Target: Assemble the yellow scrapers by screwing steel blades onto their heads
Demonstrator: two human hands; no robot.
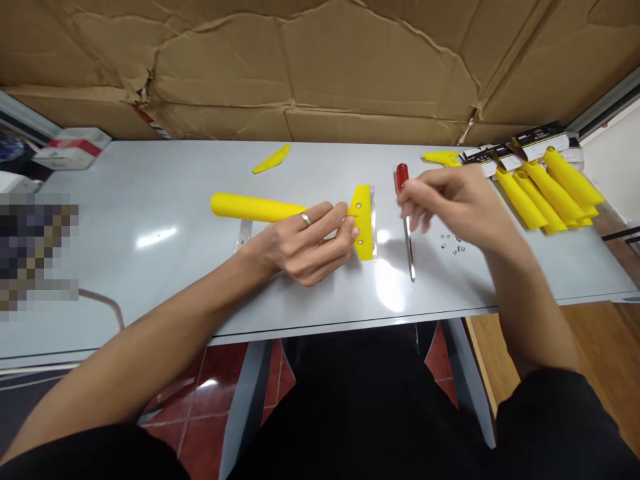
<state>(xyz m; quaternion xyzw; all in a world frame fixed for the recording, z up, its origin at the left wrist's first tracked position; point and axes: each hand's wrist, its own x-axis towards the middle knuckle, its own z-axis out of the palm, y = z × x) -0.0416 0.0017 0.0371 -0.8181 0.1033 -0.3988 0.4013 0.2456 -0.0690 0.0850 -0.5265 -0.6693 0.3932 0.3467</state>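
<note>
Here, the glossy white table point(190, 173) runs out past both hands, its near edge crossing under the forearms; the widest stretch of surface lies left of the left hand. Brown cardboard point(300, 60) walls the far edge, ahead of both. Bunched yellow handles point(555, 190) crowd the outer side of the right hand. Left hand point(313, 247): closed, thumb and fingers gripping the yellow scraper point(257, 207) near its neck. Right hand point(450, 200): fingers curled in beside the red grip of the screwdriver point(409, 243); cannot tell whether it holds anything. Scraper's long axis lies left to right, roughly along the table edge; butt end points left, flared head juts toward the right hand. Screwdriver lies between the hands, tip toward the body. Loose yellow piece point(271, 160) ahead of the left hand; small metal fasteners point(460, 249) just nearside of the right.
</note>
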